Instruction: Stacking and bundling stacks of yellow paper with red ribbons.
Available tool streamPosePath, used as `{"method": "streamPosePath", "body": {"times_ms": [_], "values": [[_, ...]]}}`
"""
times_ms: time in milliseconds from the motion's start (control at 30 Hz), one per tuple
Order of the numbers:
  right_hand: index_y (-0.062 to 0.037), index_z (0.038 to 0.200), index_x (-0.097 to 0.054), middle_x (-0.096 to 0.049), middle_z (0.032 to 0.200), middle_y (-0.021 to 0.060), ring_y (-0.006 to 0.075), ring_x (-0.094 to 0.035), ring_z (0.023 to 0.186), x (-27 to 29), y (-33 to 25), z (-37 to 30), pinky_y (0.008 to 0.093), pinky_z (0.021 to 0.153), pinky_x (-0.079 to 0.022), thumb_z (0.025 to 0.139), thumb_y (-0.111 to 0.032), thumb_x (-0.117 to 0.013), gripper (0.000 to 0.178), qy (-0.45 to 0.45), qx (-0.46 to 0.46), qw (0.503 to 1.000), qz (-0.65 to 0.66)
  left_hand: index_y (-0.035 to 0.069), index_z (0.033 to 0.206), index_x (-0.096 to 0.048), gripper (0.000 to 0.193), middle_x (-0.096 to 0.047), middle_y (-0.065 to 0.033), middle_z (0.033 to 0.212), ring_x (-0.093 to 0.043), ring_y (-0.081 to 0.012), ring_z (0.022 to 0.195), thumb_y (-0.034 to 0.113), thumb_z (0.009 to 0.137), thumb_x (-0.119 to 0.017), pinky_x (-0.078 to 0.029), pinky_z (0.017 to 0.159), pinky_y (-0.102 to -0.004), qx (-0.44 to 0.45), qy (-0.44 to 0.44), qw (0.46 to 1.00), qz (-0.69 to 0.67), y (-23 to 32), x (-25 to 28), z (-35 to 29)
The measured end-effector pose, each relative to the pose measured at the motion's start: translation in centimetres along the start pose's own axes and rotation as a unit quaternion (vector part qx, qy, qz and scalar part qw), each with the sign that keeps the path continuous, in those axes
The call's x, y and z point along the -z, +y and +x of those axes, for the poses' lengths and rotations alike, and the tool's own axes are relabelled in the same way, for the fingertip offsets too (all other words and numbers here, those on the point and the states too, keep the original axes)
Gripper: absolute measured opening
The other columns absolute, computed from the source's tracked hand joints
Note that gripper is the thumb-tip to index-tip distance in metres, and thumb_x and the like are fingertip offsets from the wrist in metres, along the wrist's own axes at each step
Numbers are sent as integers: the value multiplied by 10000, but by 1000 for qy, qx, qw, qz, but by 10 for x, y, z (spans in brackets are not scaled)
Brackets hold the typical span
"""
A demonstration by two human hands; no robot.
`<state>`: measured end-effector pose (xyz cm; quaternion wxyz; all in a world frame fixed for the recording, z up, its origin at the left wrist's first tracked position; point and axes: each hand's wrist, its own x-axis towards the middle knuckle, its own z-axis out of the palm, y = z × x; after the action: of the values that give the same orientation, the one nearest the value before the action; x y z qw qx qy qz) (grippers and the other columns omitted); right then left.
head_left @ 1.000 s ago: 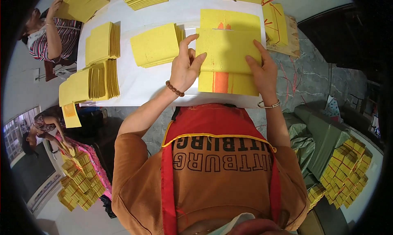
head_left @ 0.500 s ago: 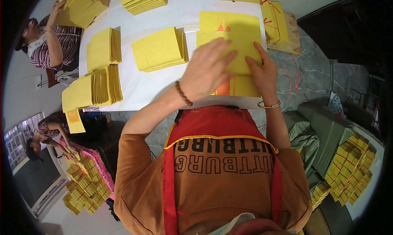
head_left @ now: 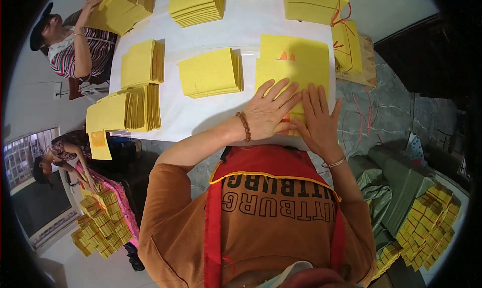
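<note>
One broad table covered in white sheeting (head_left: 173,105) spreads out beneath and beyond the hands. Three thick yellow paper stacks (head_left: 193,9) stand well beyond the hands, and two more yellow paper bundles (head_left: 139,62) sit well to their left. One thinner, slightly fanned yellow paper pile (head_left: 207,73) lies nearer, left of the hands. One flat, layered piece of yellow paper with orange marks (head_left: 271,72) lies directly under both palms and extends past the fingertips. The two bare hands, left hand (head_left: 272,108) and right hand (head_left: 319,121), are close together, opened flat, fingers extended, pressing on the paper without clasping it. One brown beaded bracelet (head_left: 244,126) circles the left wrist.
</note>
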<state>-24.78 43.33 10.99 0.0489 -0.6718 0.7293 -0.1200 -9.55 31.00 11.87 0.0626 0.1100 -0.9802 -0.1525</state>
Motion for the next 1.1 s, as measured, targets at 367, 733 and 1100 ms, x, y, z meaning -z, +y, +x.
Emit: {"method": "streamPosePath", "body": {"times_ms": [367, 733, 1100], "values": [[-225, 1281, -498, -199, 1475, 124, 351, -132, 1363, 4, 17, -4, 650, 1007, -102, 888, -379, -463, 425, -13, 75, 990, 117, 6, 1232, -475, 485, -405, -159, 1306, -372, -310, 1199, 203, 803, -588, -345, 944, -407, -38, 91, 995, -20, -15, -4, -1], [-78, 1203, -558, -419, 1364, 107, 263, -290, 1322, 9, 31, -7, 366, 1062, -243, 896, -183, -509, 327, 10, -12, 877, 481, 17, 1156, -531, 466, -594, -131, 954, -560, -245, 790, 138, 708, -571, -473, 695, -289, -56, 102, 974, 192, 4, -5, 17], [0, 1122, -581, -598, 1113, 82, 144, -541, 1048, -7, 43, -23, 274, 923, -394, 919, -105, -497, 243, 230, -175, 810, 511, 112, 1202, -549, 496, -594, -55, 1139, -556, -237, 994, 19, 715, -526, -427, 820, -355, 84, 326, 916, 217, -108, 24, -90]]}}
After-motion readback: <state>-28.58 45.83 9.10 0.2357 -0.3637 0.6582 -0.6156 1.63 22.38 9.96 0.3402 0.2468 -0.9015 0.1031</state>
